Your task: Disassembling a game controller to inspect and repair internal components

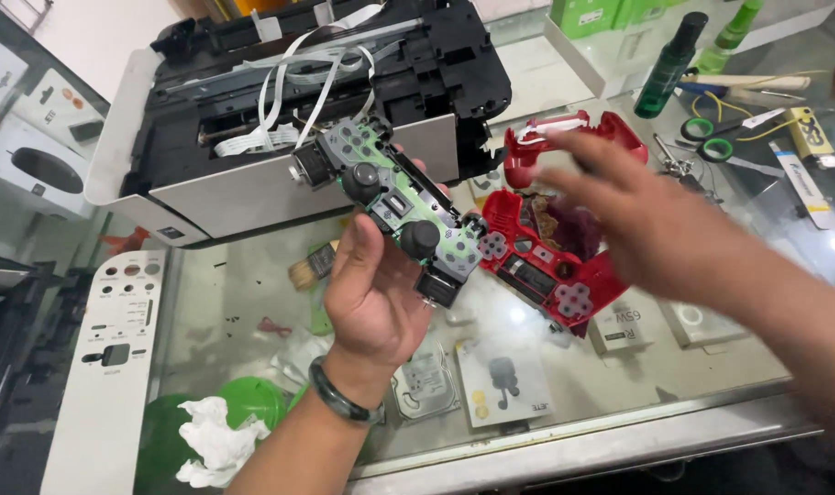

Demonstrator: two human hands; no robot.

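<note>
Left hand (373, 291) is gripping a bare gamepad circuit board (394, 211) by its edges, wisely sparing components, while the open right hand (651, 225) is hovering over the red shell (564, 275).

We see a bright, evenly lit scene under soft overhead light. The glass desk (252, 302) throws back pale glare, with a hot white spot at the right edge. Our right hand (646, 215) is smeared by motion blur, while the left hand (376, 293) stays sharp. Shadows are faint, and the far corners bend slightly.

Printer (252, 183) behind circuit board (390, 206)
</note>
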